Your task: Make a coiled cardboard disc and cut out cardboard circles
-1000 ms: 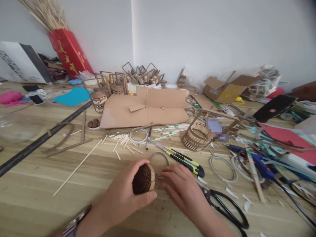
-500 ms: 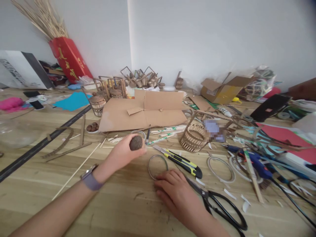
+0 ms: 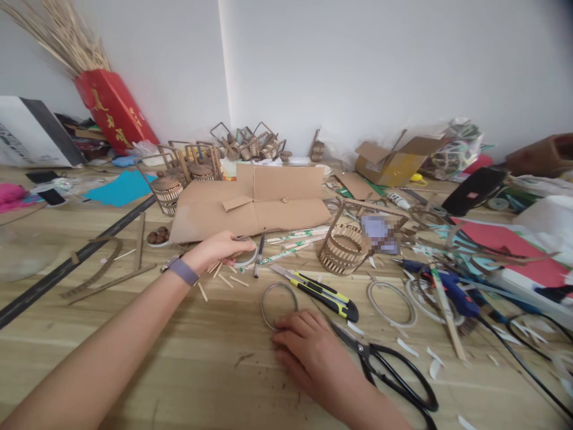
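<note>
My left hand reaches to thin sticks by the cardboard's front edge. Its fingers are closed over the left side of a pale ring, and part of the grip is hidden. My right hand lies low on the table with fingers stretched out, fingertips touching the lower edge of a thin metal ring. Beyond it lies a yellow-and-black utility knife, blade out. Black-handled scissors lie just right of this hand. A dark pen is right of the pale ring.
A small handled bamboo basket stands right of centre. Flat cardboard covers the middle back. A blue glue gun, paper scraps and tape rings crowd the right. Walnuts and lidded baskets are at left.
My left hand has moved forward and left to the pale ring. The round brown thing it held is no longer visible. My right hand stays by the metal ring.
</note>
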The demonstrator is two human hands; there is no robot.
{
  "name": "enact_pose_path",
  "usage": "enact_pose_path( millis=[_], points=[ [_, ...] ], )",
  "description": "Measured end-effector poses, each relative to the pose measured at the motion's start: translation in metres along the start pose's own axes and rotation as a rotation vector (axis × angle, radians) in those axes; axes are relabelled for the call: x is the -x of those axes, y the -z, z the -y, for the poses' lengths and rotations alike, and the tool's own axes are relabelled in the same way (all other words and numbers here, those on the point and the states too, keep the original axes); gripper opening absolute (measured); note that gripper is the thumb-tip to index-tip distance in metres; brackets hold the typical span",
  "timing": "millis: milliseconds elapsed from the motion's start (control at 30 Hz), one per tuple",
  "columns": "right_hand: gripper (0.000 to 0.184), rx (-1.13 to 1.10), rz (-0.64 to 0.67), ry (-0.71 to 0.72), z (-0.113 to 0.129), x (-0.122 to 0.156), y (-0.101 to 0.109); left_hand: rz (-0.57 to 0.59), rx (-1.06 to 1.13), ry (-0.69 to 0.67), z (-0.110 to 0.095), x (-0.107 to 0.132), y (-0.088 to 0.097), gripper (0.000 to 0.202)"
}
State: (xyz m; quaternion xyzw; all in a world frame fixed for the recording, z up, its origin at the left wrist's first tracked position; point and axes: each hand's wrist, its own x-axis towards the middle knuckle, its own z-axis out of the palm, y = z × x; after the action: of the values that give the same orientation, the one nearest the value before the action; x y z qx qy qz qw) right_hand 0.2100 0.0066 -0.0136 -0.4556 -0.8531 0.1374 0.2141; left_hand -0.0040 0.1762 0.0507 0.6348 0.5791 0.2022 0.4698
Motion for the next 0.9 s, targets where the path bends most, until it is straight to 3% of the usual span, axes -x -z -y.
enact_pose_path(
  millis=[200,267,333,433,567,667,800,900],
  points=[
    [0.018,-0.010,-0.063,0.010,-0.002,-0.002,0.001,-0.051,-0.025,-0.042,-0.007,0.036,0.000,0.061],
    [0.021,-0.024,-0.146,0.022,-0.005,-0.001,0.000,-0.121,-0.079,-0.087,-0.005,0.060,-0.006,0.058],
    [0.027,-0.039,-0.268,0.038,-0.008,0.001,-0.002,-0.259,-0.293,-0.233,-0.001,0.088,-0.016,0.048],
    [0.045,-0.105,-0.398,0.019,-0.010,0.005,-0.005,-0.291,-0.370,-0.339,0.011,0.127,-0.036,0.063],
    [0.069,-0.368,-0.374,0.011,-0.006,0.006,-0.007,-0.083,-0.360,-0.407,0.023,0.154,-0.069,0.081],
    [0.062,-0.457,-0.322,0.048,-0.003,0.004,-0.005,0.067,-0.333,-0.422,0.022,0.155,-0.085,0.090],
    [0.038,-0.407,-0.368,-0.069,-0.006,0.003,0.001,0.171,-0.206,-0.410,0.019,0.147,-0.083,0.088],
    [0.040,-0.395,-0.414,-0.100,-0.008,0.006,0.005,0.310,0.062,-0.364,0.024,0.143,-0.073,0.073]
  ],
)
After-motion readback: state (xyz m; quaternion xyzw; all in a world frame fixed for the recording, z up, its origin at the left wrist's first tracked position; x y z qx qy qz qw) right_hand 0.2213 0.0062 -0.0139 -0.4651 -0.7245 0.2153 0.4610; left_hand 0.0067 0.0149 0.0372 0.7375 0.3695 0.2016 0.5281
